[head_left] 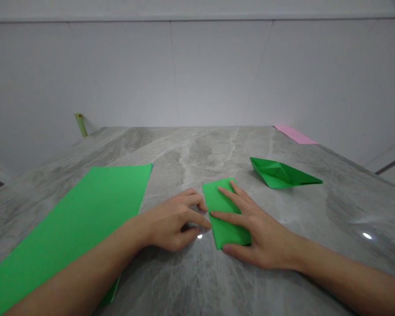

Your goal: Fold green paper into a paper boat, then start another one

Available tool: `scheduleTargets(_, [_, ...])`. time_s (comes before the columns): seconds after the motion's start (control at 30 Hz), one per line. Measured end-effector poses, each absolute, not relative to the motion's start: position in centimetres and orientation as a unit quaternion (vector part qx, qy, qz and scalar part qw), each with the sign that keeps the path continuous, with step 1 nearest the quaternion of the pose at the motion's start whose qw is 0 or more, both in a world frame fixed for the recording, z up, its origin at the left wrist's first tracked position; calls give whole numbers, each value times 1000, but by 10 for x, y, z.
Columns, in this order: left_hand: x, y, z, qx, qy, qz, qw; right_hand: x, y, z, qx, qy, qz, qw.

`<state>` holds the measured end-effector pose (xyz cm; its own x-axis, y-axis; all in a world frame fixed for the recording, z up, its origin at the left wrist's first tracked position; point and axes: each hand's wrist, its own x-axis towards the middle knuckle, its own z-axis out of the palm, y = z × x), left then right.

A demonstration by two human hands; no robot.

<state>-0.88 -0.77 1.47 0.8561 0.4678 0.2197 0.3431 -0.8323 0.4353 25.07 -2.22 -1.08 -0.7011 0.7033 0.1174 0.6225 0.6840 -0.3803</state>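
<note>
A small folded piece of green paper (228, 235) lies flat on the grey marbled tabletop between my hands. Spread across it, my right hand (250, 228) presses it down, with the fingers apart; the palm hides its right side. My left hand (179, 219) rests at the paper's left edge, its fingers curved and apart, the fingertips touching or nearly touching that edge. Behind my right hand sits a folded green paper boat (279, 175). Under and beyond my left forearm lie large green sheets (95, 210).
The marbled table (197, 149) reaches back to a white panelled wall (210, 70). A pink sheet (296, 134) lies at the far right corner. At the far left, a light green strip-like object (81, 125) stands by the table edge.
</note>
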Motion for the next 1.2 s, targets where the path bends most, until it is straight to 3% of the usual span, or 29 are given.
scheduleTargets(0.77, [-11,-6,18,948,209,157,182,248,-21,-10,-356,-911,166,127])
scheduleTargets(1.2, [-12,-3,12,948,258,147,112,248,-21,-12,-355,-913,161,124])
